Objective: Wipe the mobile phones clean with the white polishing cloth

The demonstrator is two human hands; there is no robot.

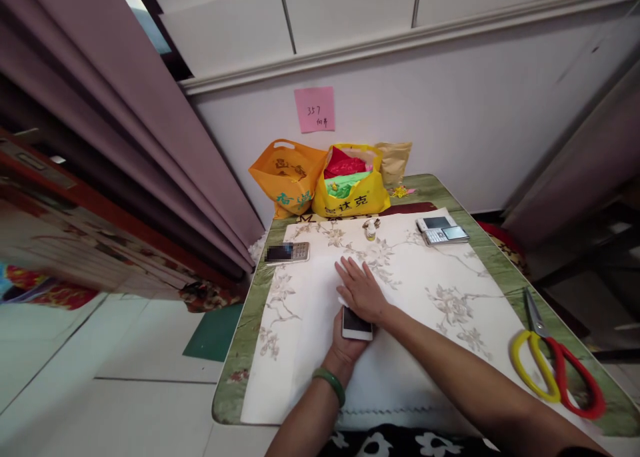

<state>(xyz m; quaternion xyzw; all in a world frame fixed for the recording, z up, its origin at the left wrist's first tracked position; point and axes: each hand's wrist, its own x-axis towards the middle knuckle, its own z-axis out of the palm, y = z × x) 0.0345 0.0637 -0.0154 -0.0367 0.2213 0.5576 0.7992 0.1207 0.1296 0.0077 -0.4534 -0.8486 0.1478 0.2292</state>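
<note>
My left hand (pixel 343 340), with a green bangle at its wrist, is closed around a white smartphone (pixel 357 334) with a dark screen. Over the phone's upper part lies my right hand (pixel 364 290), palm down with its fingers stretched out and somewhat apart. It hides that end of the phone. A small white bit shows at the edge of the right palm, and I cannot tell what it is. Beyond the hands stands a small clear bottle (pixel 371 230) with yellowish liquid. The floral white sheet (pixel 310 324) lies beneath both hands.
Left on the table (pixel 233 377) lies a keypad phone (pixel 300 251); more phones (pixel 443 232) lie at the right. Big scissors (pixel 543 350) with yellow and red handles rest near the right edge. An orange bag (pixel 285 170), a stuffed yellow bag (pixel 350 194) and a tan pouch (pixel 395 162) line the back.
</note>
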